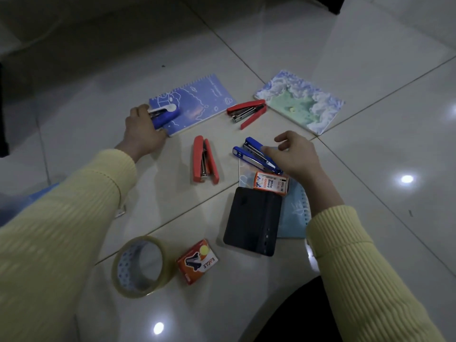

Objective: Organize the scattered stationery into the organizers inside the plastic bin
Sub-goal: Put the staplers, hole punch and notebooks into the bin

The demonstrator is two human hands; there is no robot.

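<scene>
- Left hand [143, 134] gripped one blue stapler [165, 116] by its near-left end, fingers wrapped round it. Its long axis ran lower-left to upper-right, and the free end pointed over the blue spiral notebook [197, 99].
- Right hand [296, 156] was not clamped on anything: thumb touching a second blue stapler [254, 156], other fingers loosely curled above it.
- That stapler lay splayed open in a V, hinge at lower right and arms pointing upper left, with its axis diagonal. The hinge end lay by the marker refill box [270, 183].
- Red stapler [204, 162] lay on the floor [370, 169] between the hands, long axis roughly toward/away from the person.
- Second red stapler [248, 111] lay open, hinge at right and mouth to the left, touching the painted-cover notebook [299, 101].
- Black case [253, 220] lay on a pale blue notebook [293, 215], just below the refill box.
- Tape roll [140, 266] and orange staple box [197, 261] lay nearest the person, just beside each other.
</scene>
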